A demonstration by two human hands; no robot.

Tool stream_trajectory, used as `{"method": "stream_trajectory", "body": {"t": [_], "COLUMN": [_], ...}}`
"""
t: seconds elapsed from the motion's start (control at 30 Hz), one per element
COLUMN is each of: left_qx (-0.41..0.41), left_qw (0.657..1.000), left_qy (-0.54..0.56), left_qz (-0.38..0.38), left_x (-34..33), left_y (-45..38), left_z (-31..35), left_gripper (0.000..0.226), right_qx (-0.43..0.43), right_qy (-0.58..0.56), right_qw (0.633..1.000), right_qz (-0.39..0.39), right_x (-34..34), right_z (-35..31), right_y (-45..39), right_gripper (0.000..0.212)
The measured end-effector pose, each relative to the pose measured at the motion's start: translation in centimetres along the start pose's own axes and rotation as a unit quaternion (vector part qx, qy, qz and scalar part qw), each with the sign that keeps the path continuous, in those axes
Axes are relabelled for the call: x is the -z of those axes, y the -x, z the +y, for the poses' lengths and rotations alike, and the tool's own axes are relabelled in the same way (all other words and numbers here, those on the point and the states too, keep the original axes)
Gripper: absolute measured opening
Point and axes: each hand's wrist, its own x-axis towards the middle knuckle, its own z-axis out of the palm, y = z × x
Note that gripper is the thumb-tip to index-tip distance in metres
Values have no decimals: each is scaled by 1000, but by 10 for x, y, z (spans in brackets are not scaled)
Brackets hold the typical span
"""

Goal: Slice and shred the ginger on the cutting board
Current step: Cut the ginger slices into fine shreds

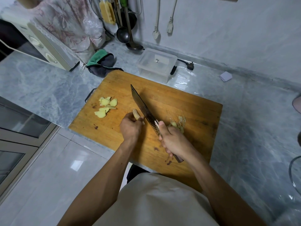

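Note:
A wooden cutting board lies on the marble counter. My left hand grips a piece of ginger on the board, its tip poking out past the fingers. My right hand holds the handle of a patterned kitchen knife; the blade lies just right of the ginger, its tip pointing away from me. Several pale yellow ginger slices lie at the board's left side. A small heap of ginger peel sits behind my right hand.
A clear plastic box stands behind the board, a green and grey cloth to its left. A microwave sits at the far left. Ladles hang on the wall. A glass rim shows at the right edge.

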Motion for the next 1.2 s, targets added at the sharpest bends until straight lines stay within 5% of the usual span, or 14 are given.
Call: {"method": "stream_trajectory", "body": {"t": [0.33, 0.6, 0.77, 1.2], "left_qx": [65, 10, -77, -76], "left_qw": [996, 999, 991, 995], "left_qy": [58, -27, -108, -60], "left_qz": [-27, -26, -4, -15], "left_x": [13, 18, 25, 28], "left_y": [-7, -6, -5, 4], "left_z": [-3, 0, -5, -7], "left_gripper": [19, 45, 33, 41], "right_qx": [-1, -2, -6, -8], "right_qy": [-8, -14, -5, 7], "right_qw": [1000, 1000, 1000, 1000], "right_qz": [8, 0, -7, -18], "right_x": [2, 4, -2, -18], "right_z": [5, 4, 5, -2], "right_y": [-1, 0, -1, -4], "right_gripper": [61, 57, 58, 61]}}
